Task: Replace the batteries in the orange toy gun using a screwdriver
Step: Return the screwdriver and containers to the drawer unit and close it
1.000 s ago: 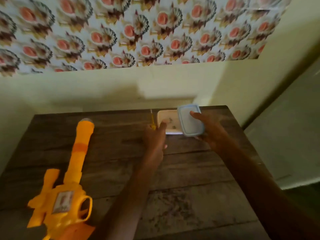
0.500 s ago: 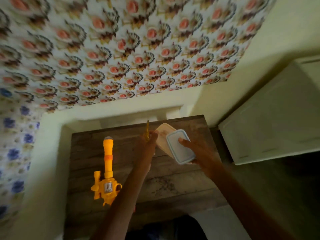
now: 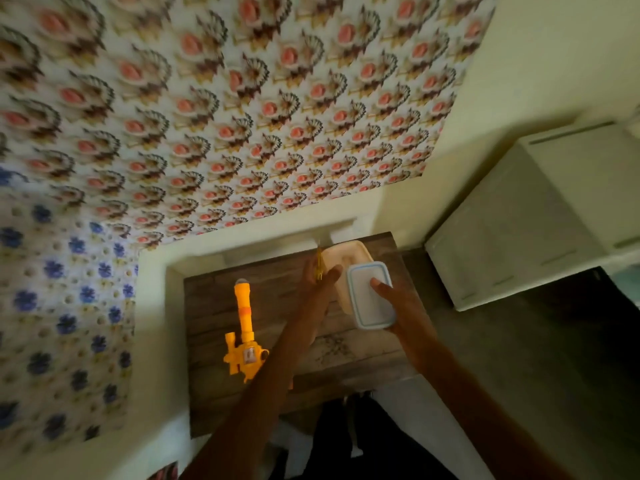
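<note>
The orange toy gun (image 3: 244, 332) lies on the dark wooden table (image 3: 214, 306), barrel pointing toward the wall. My left hand (image 3: 320, 277) is closed around a thin yellow screwdriver (image 3: 319, 261) that sticks up from the fist, beside a cream plastic container (image 3: 348, 261) at the table's far right. My right hand (image 3: 389, 299) holds the container's white, blue-rimmed lid (image 3: 369, 297) from beneath, thumb on top, lifted off and to the right of the container. What the container holds is hidden.
The table stands in a corner against a wall with patterned wallpaper (image 3: 242, 116). A pale cabinet (image 3: 526, 223) stands to the right across a strip of dark floor (image 3: 485, 341). My legs are below the table's near edge.
The camera has risen and pulled back, so the table looks smaller. The lid has come further off the container toward me. My left hand still grips the screwdriver.
</note>
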